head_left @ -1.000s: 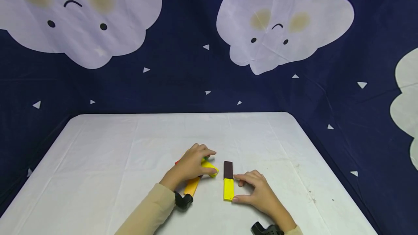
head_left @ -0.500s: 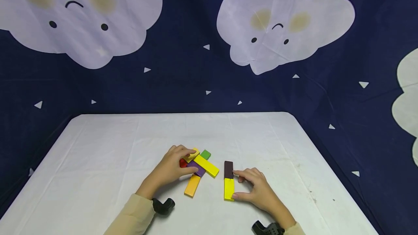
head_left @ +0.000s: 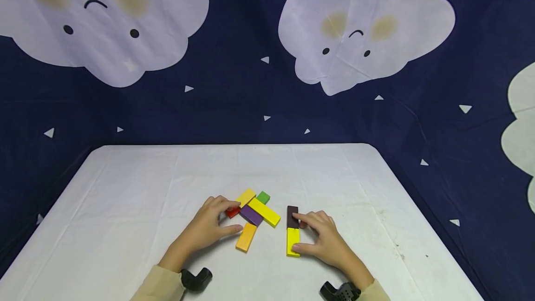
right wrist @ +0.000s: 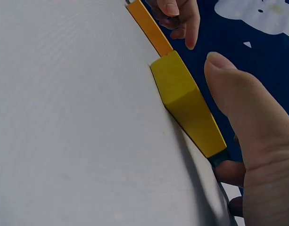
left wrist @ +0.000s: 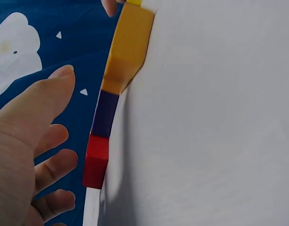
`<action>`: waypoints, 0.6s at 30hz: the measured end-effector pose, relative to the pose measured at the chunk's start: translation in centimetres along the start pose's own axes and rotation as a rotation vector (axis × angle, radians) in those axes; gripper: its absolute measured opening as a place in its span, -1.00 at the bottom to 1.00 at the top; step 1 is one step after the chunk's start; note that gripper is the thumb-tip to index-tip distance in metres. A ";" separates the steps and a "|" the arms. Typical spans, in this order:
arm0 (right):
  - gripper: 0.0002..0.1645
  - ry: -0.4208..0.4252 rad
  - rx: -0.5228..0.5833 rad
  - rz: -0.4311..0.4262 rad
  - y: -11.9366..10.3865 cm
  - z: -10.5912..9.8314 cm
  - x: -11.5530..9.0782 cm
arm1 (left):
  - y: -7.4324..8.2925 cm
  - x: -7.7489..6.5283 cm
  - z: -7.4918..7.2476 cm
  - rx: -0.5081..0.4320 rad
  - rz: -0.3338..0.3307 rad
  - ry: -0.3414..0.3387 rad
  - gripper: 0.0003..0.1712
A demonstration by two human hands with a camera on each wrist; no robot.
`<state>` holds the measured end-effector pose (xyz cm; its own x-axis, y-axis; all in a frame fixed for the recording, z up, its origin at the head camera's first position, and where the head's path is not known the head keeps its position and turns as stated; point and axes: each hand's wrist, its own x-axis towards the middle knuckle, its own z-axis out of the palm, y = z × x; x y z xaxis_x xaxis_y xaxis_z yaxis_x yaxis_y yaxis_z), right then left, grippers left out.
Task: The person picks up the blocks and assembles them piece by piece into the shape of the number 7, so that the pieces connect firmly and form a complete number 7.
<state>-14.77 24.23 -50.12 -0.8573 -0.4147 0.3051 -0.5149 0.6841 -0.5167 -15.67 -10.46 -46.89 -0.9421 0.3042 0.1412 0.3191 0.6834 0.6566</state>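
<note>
One left hand [head_left: 205, 225], fingers apart and loosely bent, holding nothing, beside a red block [head_left: 232, 213]. Grouped with that block on the white-covered desk [head_left: 188, 166]: a purple block [head_left: 251, 215], a pale yellow block [head_left: 246, 197], a green block [head_left: 263, 197], a slanting bright yellow block [head_left: 265, 212], and an orange block [head_left: 246, 238] nearest the person. One right hand [head_left: 328, 241], thumb and forefinger spread, not closed on anything, at a separate pair laid end to end: dark brown block [head_left: 291, 212] at the far end, lemon-yellow block [head_left: 292, 237] at the near end. Behind: navy cloud-patterned cloth [head_left: 234, 82]
</note>
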 end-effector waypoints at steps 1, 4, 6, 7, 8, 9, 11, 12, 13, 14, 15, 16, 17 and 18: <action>-0.13 -0.002 0.000 0.002 0.0 0.0 0.0 | 0.0 -0.2 0.1 -0.003 0.005 0.003 -0.31; -0.15 -0.004 0.000 0.003 0.0 0.0 0.1 | 0.0 -0.7 0.4 -0.012 0.017 0.012 -0.32; -0.15 -0.002 0.000 0.001 -0.1 0.1 0.1 | 0.0 -1.0 0.5 -0.020 0.027 0.021 -0.32; -0.15 -0.001 -0.002 0.000 -0.1 0.1 0.1 | 0.0 -1.1 0.6 -0.023 0.029 0.024 -0.32; -0.15 0.000 -0.004 0.000 -0.1 0.1 0.1 | 0.0 -1.3 0.7 -0.027 0.031 0.025 -0.32; -0.15 0.000 -0.006 0.003 -0.1 0.1 0.1 | 0.0 -1.4 0.9 -0.030 0.034 0.027 -0.32; -0.15 -0.003 -0.009 0.012 -0.2 0.1 0.1 | 0.0 -1.6 1.1 -0.046 0.045 0.032 -0.33; -0.16 -0.002 -0.012 0.015 -0.2 0.1 0.0 | 0.0 -1.6 1.3 -0.054 0.049 0.035 -0.34; -0.16 -0.002 -0.012 0.020 -0.2 0.1 0.0 | 0.0 -1.7 1.4 -0.057 0.057 0.038 -0.34; -0.16 -0.002 -0.013 0.024 -0.2 0.1 0.0 | 0.0 -1.7 1.5 -0.060 0.064 0.042 -0.35; -0.16 -0.002 -0.014 0.026 -0.2 0.1 0.0 | 0.0 -1.8 1.6 -0.064 0.069 0.045 -0.36; -0.16 -0.001 -0.016 0.027 -0.2 0.1 0.0 | 0.0 -1.8 1.7 -0.067 0.075 0.049 -0.36; -0.17 0.001 -0.016 0.027 -0.2 0.1 0.0 | 0.1 -1.9 1.8 -0.067 0.079 0.052 -0.36; -0.17 0.001 -0.019 0.029 -0.2 0.1 0.0 | 0.1 -1.9 1.8 -0.068 0.082 0.053 -0.35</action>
<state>-14.62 24.01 -50.12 -0.8717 -0.3941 0.2913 -0.4901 0.7069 -0.5100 -13.63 -9.75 -48.45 -0.9176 0.3206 0.2348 0.3897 0.6101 0.6898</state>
